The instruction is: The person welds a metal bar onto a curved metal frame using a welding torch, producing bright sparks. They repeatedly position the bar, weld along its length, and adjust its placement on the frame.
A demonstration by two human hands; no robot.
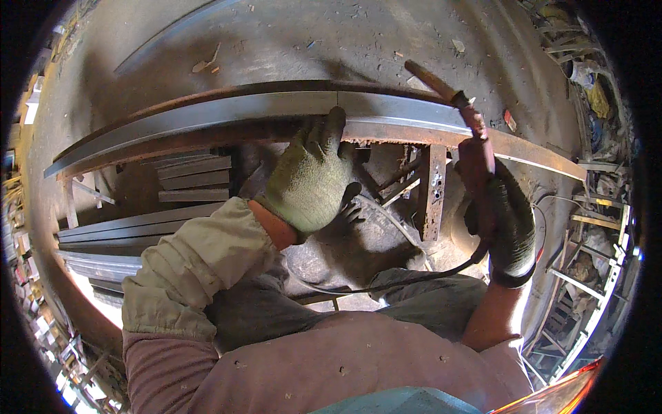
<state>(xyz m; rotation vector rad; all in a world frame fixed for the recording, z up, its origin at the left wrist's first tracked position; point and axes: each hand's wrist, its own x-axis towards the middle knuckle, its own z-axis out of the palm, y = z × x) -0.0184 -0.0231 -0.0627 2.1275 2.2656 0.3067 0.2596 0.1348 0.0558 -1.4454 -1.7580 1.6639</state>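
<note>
- Rusty rail (541, 156): carries two grey metal bars (227, 112), end to end; uneven rust could rock them.
- Torch (476, 155): tip beyond the bars, apart; snagged cable (414, 279) might jerk it.
- Left hand (310, 179): fingertips at the seam (337, 100), can't tell if gripping; slipping could misalign ends, sparks could burn.
- Right hand (512, 228): clamped round torch handle; loose wrist might wander.

A red scrap (509, 121) lies on the floor (289, 45).
</note>
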